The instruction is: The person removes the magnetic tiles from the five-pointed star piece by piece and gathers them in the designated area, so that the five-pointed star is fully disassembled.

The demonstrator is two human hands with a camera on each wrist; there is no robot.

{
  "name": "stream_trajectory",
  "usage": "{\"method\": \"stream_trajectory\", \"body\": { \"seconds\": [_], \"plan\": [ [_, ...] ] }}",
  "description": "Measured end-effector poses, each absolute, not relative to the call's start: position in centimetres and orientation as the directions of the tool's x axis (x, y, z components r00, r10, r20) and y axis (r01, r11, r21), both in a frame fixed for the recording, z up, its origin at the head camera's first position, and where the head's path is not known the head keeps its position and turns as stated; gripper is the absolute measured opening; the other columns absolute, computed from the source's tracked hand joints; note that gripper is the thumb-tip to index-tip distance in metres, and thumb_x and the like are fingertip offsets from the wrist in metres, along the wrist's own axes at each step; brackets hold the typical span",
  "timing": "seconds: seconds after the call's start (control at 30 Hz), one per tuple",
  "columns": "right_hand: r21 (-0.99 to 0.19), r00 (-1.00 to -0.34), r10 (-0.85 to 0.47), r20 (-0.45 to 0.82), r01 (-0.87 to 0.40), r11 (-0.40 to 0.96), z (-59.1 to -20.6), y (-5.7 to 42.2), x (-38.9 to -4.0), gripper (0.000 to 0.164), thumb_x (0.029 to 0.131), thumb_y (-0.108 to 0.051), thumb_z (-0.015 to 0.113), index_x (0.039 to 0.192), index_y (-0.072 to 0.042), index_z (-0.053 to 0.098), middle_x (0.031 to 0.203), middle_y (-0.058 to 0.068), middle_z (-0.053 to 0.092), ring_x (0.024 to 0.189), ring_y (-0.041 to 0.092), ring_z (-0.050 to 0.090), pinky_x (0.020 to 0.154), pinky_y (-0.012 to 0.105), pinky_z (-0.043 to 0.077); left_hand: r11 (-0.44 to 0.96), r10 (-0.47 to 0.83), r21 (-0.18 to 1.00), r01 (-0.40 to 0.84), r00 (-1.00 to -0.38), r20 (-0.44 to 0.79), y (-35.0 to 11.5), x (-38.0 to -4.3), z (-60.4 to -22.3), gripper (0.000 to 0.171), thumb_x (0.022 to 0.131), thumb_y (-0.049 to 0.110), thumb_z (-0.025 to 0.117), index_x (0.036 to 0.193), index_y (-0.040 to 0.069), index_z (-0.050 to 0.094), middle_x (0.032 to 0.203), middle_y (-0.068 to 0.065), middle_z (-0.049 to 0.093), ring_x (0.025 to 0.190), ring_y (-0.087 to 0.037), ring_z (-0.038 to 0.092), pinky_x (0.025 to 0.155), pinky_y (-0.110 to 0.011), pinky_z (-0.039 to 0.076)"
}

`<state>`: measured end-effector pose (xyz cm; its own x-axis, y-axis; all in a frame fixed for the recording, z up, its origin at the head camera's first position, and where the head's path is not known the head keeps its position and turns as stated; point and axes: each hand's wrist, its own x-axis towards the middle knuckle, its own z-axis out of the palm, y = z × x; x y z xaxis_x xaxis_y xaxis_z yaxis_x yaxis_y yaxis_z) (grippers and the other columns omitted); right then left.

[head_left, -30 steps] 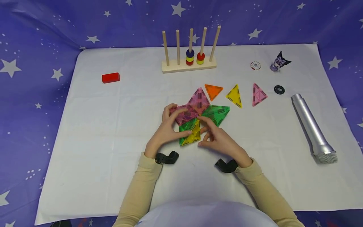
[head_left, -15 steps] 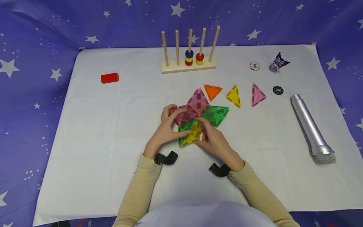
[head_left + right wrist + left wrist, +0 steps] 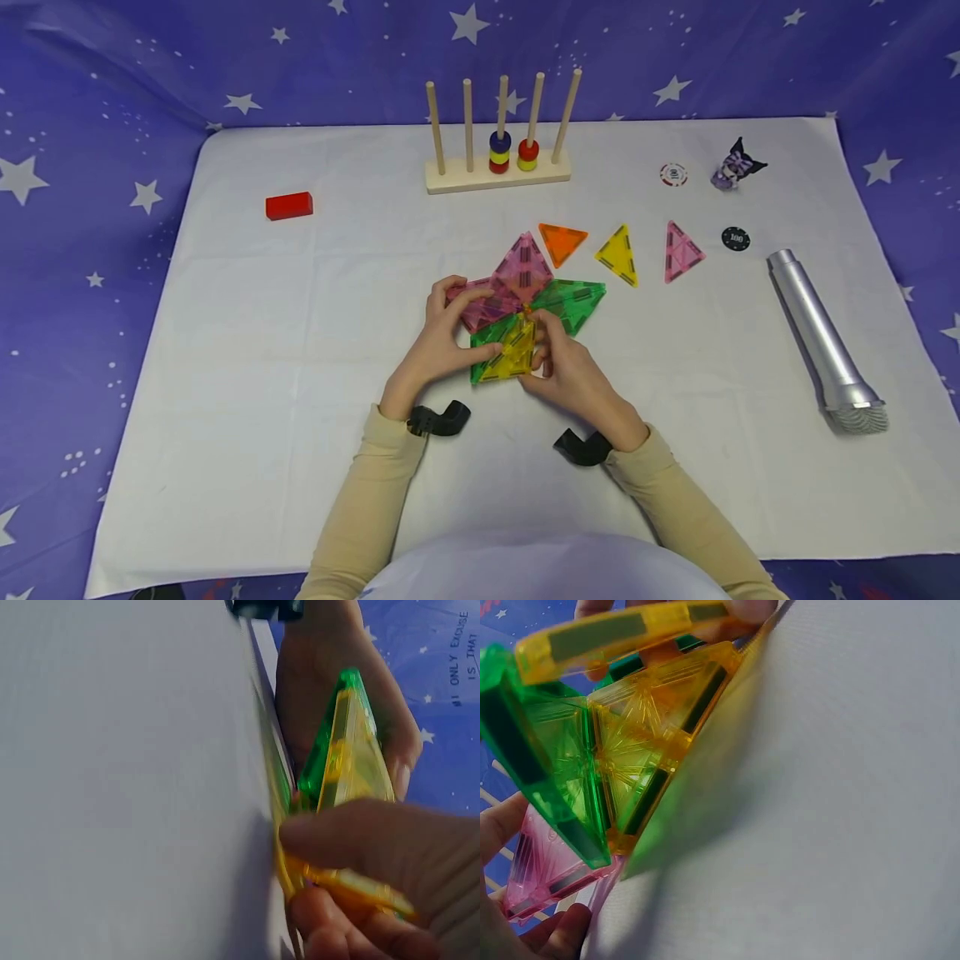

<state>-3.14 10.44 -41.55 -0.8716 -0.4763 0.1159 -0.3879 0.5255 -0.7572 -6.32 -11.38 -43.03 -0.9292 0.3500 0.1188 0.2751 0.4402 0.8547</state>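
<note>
A cluster of translucent triangular magnetic tiles stands in the middle of the table in the head view, with pink tiles (image 3: 525,267), a green tile (image 3: 573,302) at right and a yellow tile (image 3: 513,354) in front. My left hand (image 3: 442,337) holds the left side of the cluster, its fingers on the pink and its thumb by the green and yellow tiles. My right hand (image 3: 576,375) pinches an upright yellow tile (image 3: 622,641) at the cluster's front right. A tilted green tile (image 3: 536,761) leans by another yellow one in the left wrist view. Fingers hide part of the joins.
Loose orange (image 3: 562,242), yellow (image 3: 619,256) and pink (image 3: 682,252) triangles lie behind the cluster. A peg stand (image 3: 498,175) with coloured rings stands farther back. A silver microphone (image 3: 825,333), chips, a figurine (image 3: 737,167) and a red block (image 3: 289,206) lie around.
My right hand has come left against the cluster and taken hold of the yellow tile. That tile's edge has shifted slightly to the right. My left hand has stayed almost still.
</note>
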Motion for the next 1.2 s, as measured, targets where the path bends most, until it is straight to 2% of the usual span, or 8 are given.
{"method": "stream_trajectory", "body": {
  "seconds": [0.17,0.37,0.5,0.67,0.77,0.9,1.03,1.2],
  "plan": [
    [-0.788,-0.871,-0.487,0.060,-0.341,0.513,-40.7,11.6,-3.1,0.076,0.068,-0.002,0.076,0.128,-0.003,0.029,0.083,0.004,0.055,0.060,0.014,0.049,0.054,0.024,0.042,0.446,0.356,0.855,0.265,-0.929,0.102,-11.2,-6.4,-43.0,0.065,0.070,0.034,0.075,0.128,0.025,0.047,0.137,-0.010,0.018,0.126,-0.020,0.013,0.097,-0.051,0.023],
    [-0.884,-0.899,-0.439,0.013,-0.216,0.416,-39.2,15.0,-3.2,0.080,0.068,0.002,0.077,0.131,-0.007,0.029,0.081,0.005,0.056,0.063,0.014,0.051,0.057,0.025,0.044,0.454,0.358,0.855,0.251,-0.930,0.083,-11.3,-6.3,-42.9,0.063,0.071,0.035,0.074,0.128,0.027,0.047,0.138,-0.010,0.017,0.127,-0.020,0.012,0.097,-0.052,0.023],
    [-0.932,-0.954,-0.299,0.023,-0.129,0.340,-38.5,18.2,-3.3,0.084,0.065,0.012,0.074,0.132,-0.003,0.027,0.082,0.010,0.056,0.064,0.014,0.052,0.059,0.022,0.044,0.453,0.358,0.858,0.242,-0.931,0.074,-11.4,-6.3,-42.7,0.064,0.071,0.036,0.074,0.128,0.026,0.047,0.138,-0.010,0.016,0.127,-0.020,0.012,0.097,-0.053,0.023],
    [-0.963,-0.999,-0.020,-0.037,0.030,0.267,-38.5,22.5,-3.2,0.082,0.066,0.017,0.070,0.132,-0.003,0.026,0.085,0.006,0.056,0.065,0.009,0.052,0.058,0.016,0.044,0.449,0.360,0.862,0.236,-0.930,0.068,-11.3,-6.3,-42.8,0.063,0.071,0.036,0.073,0.128,0.026,0.047,0.138,-0.007,0.016,0.127,-0.020,0.012,0.097,-0.052,0.023],
    [-0.957,-0.975,0.183,-0.122,0.165,0.240,-39.5,24.9,-3.3,0.081,0.068,0.007,0.075,0.132,-0.005,0.027,0.085,0.001,0.058,0.064,0.006,0.055,0.056,0.015,0.045,0.445,0.360,0.864,0.237,-0.930,0.070,-11.4,-6.3,-42.9,0.063,0.071,0.035,0.074,0.128,0.026,0.047,0.138,-0.007,0.016,0.126,-0.020,0.013,0.097,-0.052,0.023],
    [-0.925,-0.890,0.396,-0.227,0.324,0.198,-41.6,27.7,-3.6,0.088,0.065,-0.011,0.082,0.133,-0.009,0.026,0.081,-0.001,0.058,0.056,0.005,0.056,0.049,0.017,0.045,0.440,0.360,0.865,0.242,-0.930,0.077,-11.4,-6.3,-43.0,0.063,0.071,0.034,0.074,0.127,0.025,0.047,0.138,-0.009,0.016,0.126,-0.020,0.012,0.097,-0.052,0.023],
    [-0.858,-0.822,0.492,-0.286,0.448,0.250,-42.9,28.9,-3.9,0.095,0.064,-0.021,0.083,0.135,-0.010,0.022,0.081,-0.002,0.056,0.057,0.006,0.053,0.049,0.018,0.045,0.437,0.361,0.864,0.250,-0.929,0.085,-11.4,-6.3,-43.1,0.063,0.071,0.033,0.074,0.127,0.026,0.047,0.137,-0.010,0.017,0.126,-0.019,0.012,0.097,-0.051,0.023],
    [-0.736,-0.811,0.524,-0.259,0.518,0.437,-42.9,28.8,-3.9,0.096,0.068,-0.035,0.078,0.139,-0.007,0.018,0.084,-0.003,0.053,0.067,0.004,0.050,0.058,0.014,0.044,0.430,0.362,0.867,0.253,-0.928,0.091,-11.3,-6.3,-43.1,0.063,0.071,0.033,0.074,0.128,0.026,0.047,0.137,-0.010,0.017,0.126,-0.019,0.012,0.097,-0.052,0.023]
  ]
}}
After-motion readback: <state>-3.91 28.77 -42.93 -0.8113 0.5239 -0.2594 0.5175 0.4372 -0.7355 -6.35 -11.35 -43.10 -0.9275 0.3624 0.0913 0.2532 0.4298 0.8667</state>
